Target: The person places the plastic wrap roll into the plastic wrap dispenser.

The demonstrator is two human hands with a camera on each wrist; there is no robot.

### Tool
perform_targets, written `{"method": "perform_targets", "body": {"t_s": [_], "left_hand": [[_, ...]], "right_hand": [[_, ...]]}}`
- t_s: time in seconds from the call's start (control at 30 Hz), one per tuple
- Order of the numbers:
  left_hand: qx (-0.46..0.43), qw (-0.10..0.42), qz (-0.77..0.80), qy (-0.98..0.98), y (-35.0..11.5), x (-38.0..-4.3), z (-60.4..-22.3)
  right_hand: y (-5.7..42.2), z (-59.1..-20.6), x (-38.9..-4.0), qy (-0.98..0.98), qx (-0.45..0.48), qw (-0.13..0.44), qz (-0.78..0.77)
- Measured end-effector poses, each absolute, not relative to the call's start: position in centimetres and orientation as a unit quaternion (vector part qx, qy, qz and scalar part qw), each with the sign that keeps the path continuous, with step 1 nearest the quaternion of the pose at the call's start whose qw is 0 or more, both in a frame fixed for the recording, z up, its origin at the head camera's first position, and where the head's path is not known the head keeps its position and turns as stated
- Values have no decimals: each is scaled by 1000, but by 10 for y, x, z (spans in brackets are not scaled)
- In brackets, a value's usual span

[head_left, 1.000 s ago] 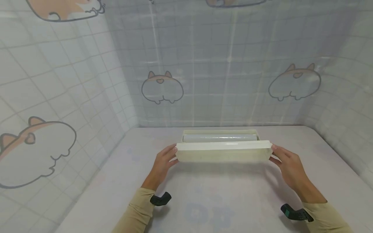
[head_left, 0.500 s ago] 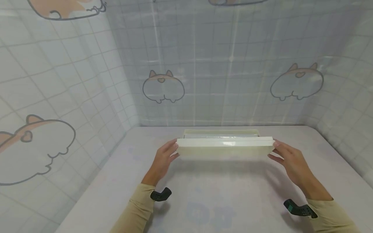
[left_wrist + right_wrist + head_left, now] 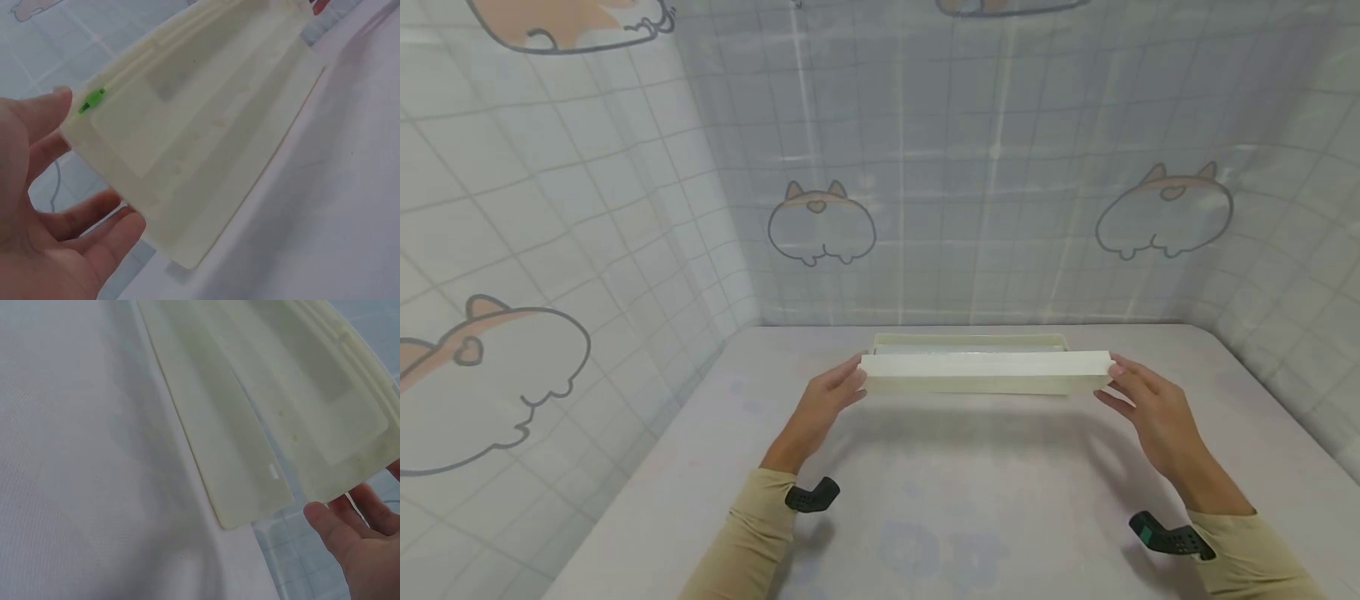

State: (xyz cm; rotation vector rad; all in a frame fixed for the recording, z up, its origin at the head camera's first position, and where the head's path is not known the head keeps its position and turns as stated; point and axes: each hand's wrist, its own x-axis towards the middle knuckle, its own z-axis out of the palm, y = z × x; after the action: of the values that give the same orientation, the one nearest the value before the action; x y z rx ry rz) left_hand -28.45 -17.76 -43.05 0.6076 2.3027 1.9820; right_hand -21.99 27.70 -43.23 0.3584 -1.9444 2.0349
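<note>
A long off-white plastic lid (image 3: 985, 367) is held level above the table, one hand at each end. My left hand (image 3: 826, 410) grips its left end; in the left wrist view the thumb lies by a green slider (image 3: 94, 99) on the lid's edge. My right hand (image 3: 1153, 425) grips the other end, and in the right wrist view fingertips press the lid's end edge. Behind the lid sits a matching dispenser box (image 3: 970, 338) on the table. Only a thin strip of the shiny wrap roll (image 3: 970, 349) inside it shows; the lid hides the rest.
A pale cloth-covered table (image 3: 940, 500) spreads around the hands, with faint printed marks near its front. Gridded curtains (image 3: 970, 208) with cartoon corgi prints close off the back and both sides.
The lid has tilted, so more of its top face shows, and its rear edge has risen over more of the wrap roll. Both hands have shifted slightly up and right.
</note>
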Motion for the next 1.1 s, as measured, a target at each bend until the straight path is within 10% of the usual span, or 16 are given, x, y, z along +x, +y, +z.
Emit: {"method": "perform_targets", "body": {"t_s": [1.1], "left_hand": [[140,-71,609,777,-162,-291,-411]], "right_hand": [[273,-420,-234,-748,167,177,617]]}}
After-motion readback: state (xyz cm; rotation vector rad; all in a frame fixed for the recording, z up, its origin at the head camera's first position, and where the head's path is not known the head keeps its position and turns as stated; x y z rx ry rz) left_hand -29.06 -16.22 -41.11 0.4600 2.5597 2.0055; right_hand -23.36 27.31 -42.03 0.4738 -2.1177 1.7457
